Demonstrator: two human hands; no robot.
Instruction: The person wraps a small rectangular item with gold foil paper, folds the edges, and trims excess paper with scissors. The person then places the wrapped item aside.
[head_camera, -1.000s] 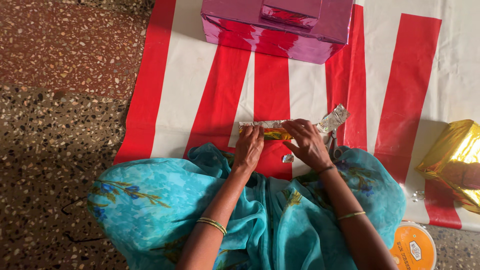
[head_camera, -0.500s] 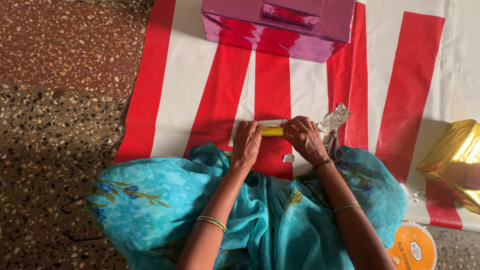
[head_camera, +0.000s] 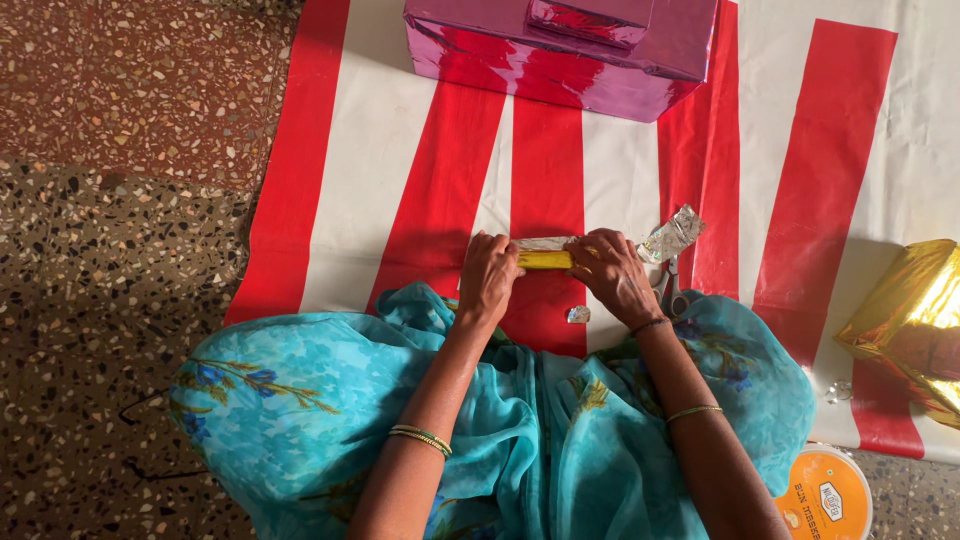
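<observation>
At frame centre, left hand (head_camera: 487, 277) and right hand (head_camera: 612, 270) curled tight around a small yellow bar (head_camera: 545, 260) half-sheathed in crinkled silver foil. Beneath, glossy red-and-white striped sheet (head_camera: 420, 180); glossy magenta wrapped box (head_camera: 560, 50) at top.

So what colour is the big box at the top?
Shiny pink-purple box, seen in the head view.

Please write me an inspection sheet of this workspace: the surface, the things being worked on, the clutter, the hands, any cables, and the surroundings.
Surface: red and white striped sheet spread on a speckled stone floor.
Job's things: small yellow packet with silver foil wrap along its far edge.
Clutter: crumpled foil scrap, tiny foil bit, scissors, shiny purple box, gold wrapped parcel, orange lid.
Hands: left hand and right hand each grip one end of the packet.
Cables: nothing seen.
Surroundings: turquoise flowered cloth over the person's lap.
</observation>
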